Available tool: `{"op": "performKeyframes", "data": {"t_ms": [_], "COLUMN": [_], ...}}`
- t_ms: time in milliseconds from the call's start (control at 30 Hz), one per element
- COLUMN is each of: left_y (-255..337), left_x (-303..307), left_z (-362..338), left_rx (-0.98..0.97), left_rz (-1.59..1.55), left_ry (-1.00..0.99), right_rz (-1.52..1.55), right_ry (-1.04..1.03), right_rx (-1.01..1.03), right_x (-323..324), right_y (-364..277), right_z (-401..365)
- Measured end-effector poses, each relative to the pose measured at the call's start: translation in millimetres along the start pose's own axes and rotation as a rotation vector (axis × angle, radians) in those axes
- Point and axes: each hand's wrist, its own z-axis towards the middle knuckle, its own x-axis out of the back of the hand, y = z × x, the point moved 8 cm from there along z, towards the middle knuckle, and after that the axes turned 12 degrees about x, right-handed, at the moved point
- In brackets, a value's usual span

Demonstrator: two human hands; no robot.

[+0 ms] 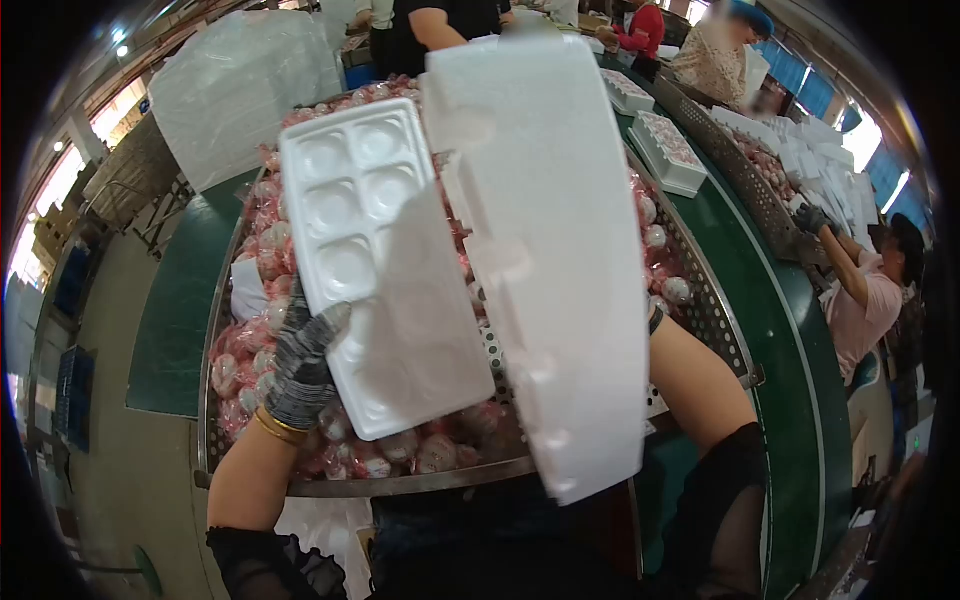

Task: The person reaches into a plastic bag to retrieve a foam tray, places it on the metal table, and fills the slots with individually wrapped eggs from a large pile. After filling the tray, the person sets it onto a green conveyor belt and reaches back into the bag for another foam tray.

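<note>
My left hand (308, 358), in a grey knit glove, grips the left edge of a white foam tray (345, 225) with two columns of round hollows. Beside it, tilted and blurred, is a stack of white foam trays (570, 240), seen from its smooth side. My right arm reaches behind this stack, and the stack hides my right hand. Both lie over a perforated metal bin (712, 335) filled with wrapped balls (435, 453) in clear and pink plastic. A shadow falls across the lower part of the single tray.
A green conveyor (745, 245) on the right carries filled white boxes (668, 150). Beyond it stands another bin with foam pieces (830, 165), where a co-worker (865, 300) in pink reaches in. More people stand at the back. A large plastic-wrapped block (245, 95) is at the back left.
</note>
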Motion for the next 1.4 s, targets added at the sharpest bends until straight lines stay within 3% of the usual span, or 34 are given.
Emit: {"op": "performKeyframes", "data": {"t_ms": [100,167,567,700,767,800,833,867,900,967,1033,1133,1233,1267,1333,1367,1400], "left_y": [5,17,14,8,-23,-41,-59,-75,-105,-135,-169,-184,-192,-181,-168,-189,-184], "left_x": [15,-3,-3,-49,-86,-104,-130,-152,-166,-190,-195,-190,-200,-217,-242,-265,-290], "left_z": [7,5,7,37,55,66,68,70,84,104,132,147,163,166,190,198,173], "left_rx": [-0.052,-0.081,-0.083,-0.084,0.228,0.179,0.254,0.276,0.007,0.098,0.090,-0.004,-0.164,-0.103,0.309,0.153,-0.169], "left_rz": [-0.145,-0.242,-0.049,0.343,0.595,0.892,1.117,1.411,1.599,1.688,1.743,1.644,1.773,1.755,1.319,1.233,1.564], "left_ry": [0.023,-0.141,0.012,-0.233,-0.493,-0.643,-0.828,-0.940,-1.053,-1.104,-1.196,-1.075,-1.266,-1.296,-0.841,-0.934,-1.041], "right_rz": [-0.022,-0.037,-0.264,-0.391,-0.435,-0.438,-0.423,-0.375,-0.485,-0.709,-0.688,-0.865,-0.935,-0.816,-1.155,-1.315,-1.357], "right_ry": [0.068,0.123,0.435,0.519,0.538,0.559,0.582,0.645,0.732,0.902,0.906,0.853,0.671,0.537,0.706,0.822,0.841], "right_rx": [0.088,0.168,0.854,1.007,1.030,1.027,1.029,1.017,1.044,1.086,1.080,1.119,1.225,1.273,1.410,1.469,1.472], "right_x": [9,19,67,74,76,76,75,76,65,40,53,61,67,72,58,50,51], "right_y": [-20,-37,-183,-241,-270,-279,-286,-290,-290,-279,-276,-271,-255,-243,-234,-227,-220], "right_z": [-9,-16,-119,-180,-212,-226,-240,-248,-251,-252,-265,-266,-252,-246,-215,-199,-191]}}
